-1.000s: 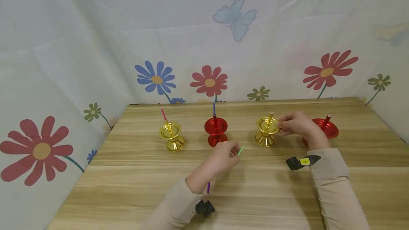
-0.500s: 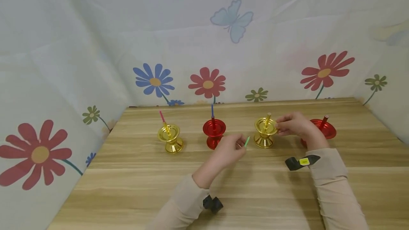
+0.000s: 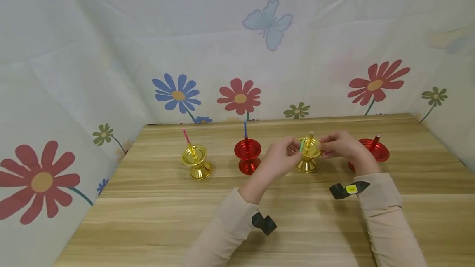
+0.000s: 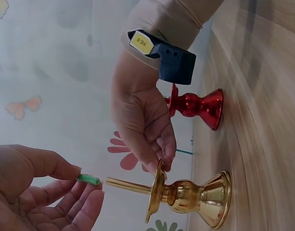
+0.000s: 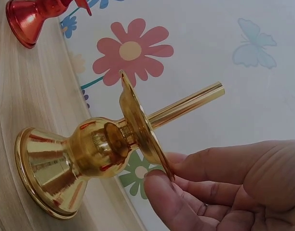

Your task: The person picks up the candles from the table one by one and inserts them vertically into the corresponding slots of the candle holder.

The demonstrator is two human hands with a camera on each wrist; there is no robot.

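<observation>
My left hand [image 3: 281, 156] pinches a short green candle [image 4: 88, 179] between thumb and fingers. In the left wrist view the candle's end is close to the top of the upright tube on a gold candle holder [image 4: 186, 195], with a small gap between them. My right hand [image 3: 342, 148] pinches the rim of that same holder's dish from the right; the right wrist view shows thumb and finger on the dish edge [image 5: 138, 127]. The holder stands upright on its base, its tube bare.
Further left stand a gold holder [image 3: 201, 171] with a pink candle [image 3: 186, 136] and a red holder [image 3: 249, 166] with a blue candle [image 3: 245, 129]. Partly behind my right arm is another red holder [image 3: 382, 151] with a bare tube. A flowered cloth [image 3: 208, 32] hangs behind the wooden table [image 3: 156, 217].
My left hand has moved right and up with the green candle, from near the red holder to the gold holder's tube. My right hand stays on the dish rim.
</observation>
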